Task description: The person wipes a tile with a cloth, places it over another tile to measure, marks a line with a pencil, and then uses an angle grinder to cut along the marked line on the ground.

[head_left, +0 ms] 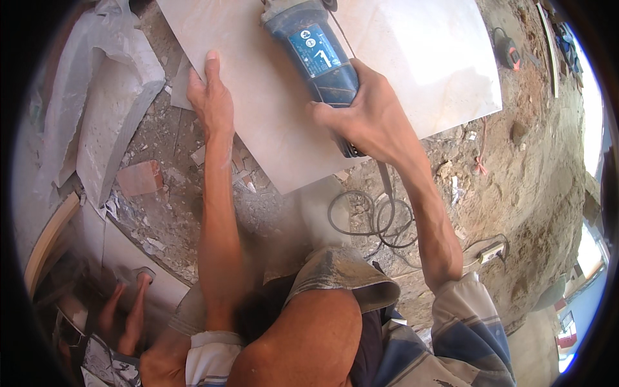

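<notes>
My right hand [364, 119] is wrapped around the body of a blue angle grinder [316, 58], which lies over a large pale tile [271, 135]. The grinder's head runs toward the top edge of the picture, and its disc is mostly hidden. Along the tile's left edge, my left hand [213, 100] grips the slab, with the thumb on or beside its upper face and the other fingers partly out of sight. A dark power cord [385, 177] drops from the rear of the grinder. Dust hazes the area under the tile's near corner.
The cord lies coiled [338, 219] on rubble-strewn ground near my knees. A socket strip [491, 253] and a red-and-black tape measure [511, 58] are at the right. On the left are a broken brick [140, 178] and plastic-wrapped boards [119, 97]. Another person's legs [132, 309] show at lower left.
</notes>
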A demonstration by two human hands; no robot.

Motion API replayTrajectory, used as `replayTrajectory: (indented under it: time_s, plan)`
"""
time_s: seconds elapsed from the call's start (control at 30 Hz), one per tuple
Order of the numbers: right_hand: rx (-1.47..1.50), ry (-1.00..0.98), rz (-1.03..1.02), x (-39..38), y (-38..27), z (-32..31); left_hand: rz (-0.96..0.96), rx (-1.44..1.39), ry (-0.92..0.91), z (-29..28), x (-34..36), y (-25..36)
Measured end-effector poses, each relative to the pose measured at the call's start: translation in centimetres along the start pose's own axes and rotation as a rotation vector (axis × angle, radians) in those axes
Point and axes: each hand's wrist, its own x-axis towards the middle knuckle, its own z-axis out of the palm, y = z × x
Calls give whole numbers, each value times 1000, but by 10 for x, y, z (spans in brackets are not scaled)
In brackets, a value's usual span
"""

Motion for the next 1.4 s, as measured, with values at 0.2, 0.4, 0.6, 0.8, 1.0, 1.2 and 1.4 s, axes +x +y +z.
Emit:
replayTrajectory:
  time_s: [0.2,0.4,0.6,0.8,1.0,1.2,1.4]
  plan:
    - [-14,1,2,-3,3,-1,-17,23,16,2,-2,4]
    - [-7,-5,-1,-10,7,-2,12,33,13,4,-3,7]
    - [22,-8,9,-12,4,-1,5,31,16,0,0,0]
    - [-4,-3,-4,-9,10,-2,11,25,1,3,-1,3]
    - [-17,-20,15,-11,12,-2,14,52,9,0,1,0]
    - [3,-20,3,-17,12,-4,15,64,11,-1,4,-5]
    - [27,-23,9,-26,14,-4,13,59,8,-2,3,-3]
